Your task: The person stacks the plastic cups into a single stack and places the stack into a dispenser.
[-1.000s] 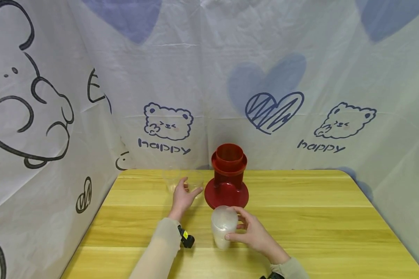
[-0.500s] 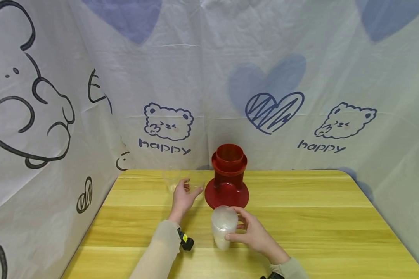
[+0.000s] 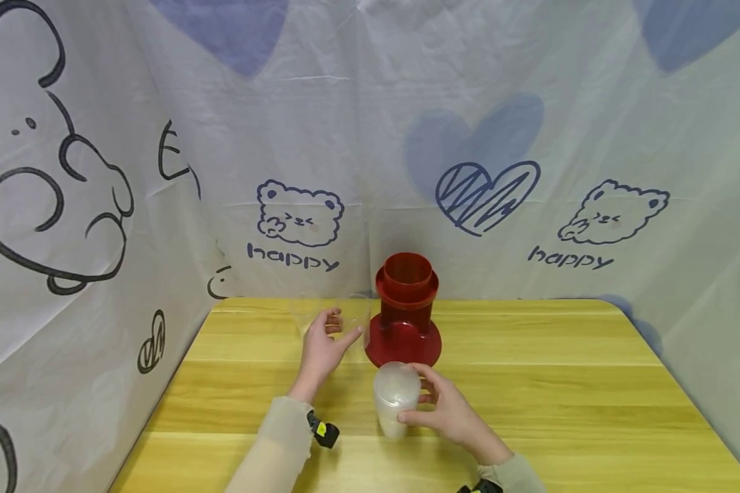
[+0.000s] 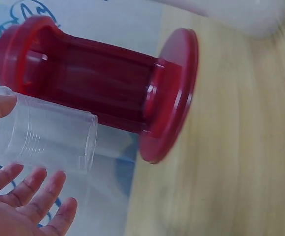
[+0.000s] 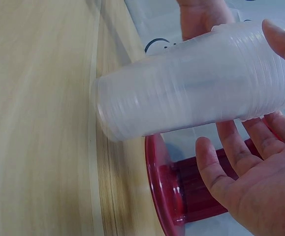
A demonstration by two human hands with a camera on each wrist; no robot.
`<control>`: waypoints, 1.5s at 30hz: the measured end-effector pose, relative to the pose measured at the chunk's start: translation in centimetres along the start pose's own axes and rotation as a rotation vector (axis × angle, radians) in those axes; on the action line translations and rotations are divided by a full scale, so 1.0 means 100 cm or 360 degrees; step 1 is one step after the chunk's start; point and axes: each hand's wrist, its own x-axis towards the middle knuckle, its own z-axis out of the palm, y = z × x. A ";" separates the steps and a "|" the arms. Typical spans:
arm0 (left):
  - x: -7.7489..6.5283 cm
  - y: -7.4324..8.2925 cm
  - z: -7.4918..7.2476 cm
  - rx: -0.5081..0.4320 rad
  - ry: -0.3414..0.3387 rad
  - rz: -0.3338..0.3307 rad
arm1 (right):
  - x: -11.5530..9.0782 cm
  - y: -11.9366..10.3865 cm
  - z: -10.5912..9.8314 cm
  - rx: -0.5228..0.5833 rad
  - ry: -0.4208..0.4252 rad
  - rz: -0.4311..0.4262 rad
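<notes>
My left hand holds a clear plastic cup between thumb and fingers, just left of a red cylindrical stand with a collar on top and a round base. In the left wrist view, the thumb lies at the cup's rim and its bottom is off the table. A stack of clear plastic cups, nested with several rims showing, is in my right hand. Thumb and fingers grip the stack near its rims, and it stands nearly upright in front of the red stand.
Faint outlines of another clear cup show behind the left hand. The wooden table ends at a white printed curtain at the back, and a second curtain side hangs along the left.
The left hand has risen slightly and shifted its clear cup right, closer to the red stand. The right hand and its stack have stayed in place.
</notes>
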 end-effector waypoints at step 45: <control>-0.059 0.078 -0.030 -0.0159 -0.0817 0.0565 | 0.001 0.003 -0.001 -0.0015 -0.0025 -0.0023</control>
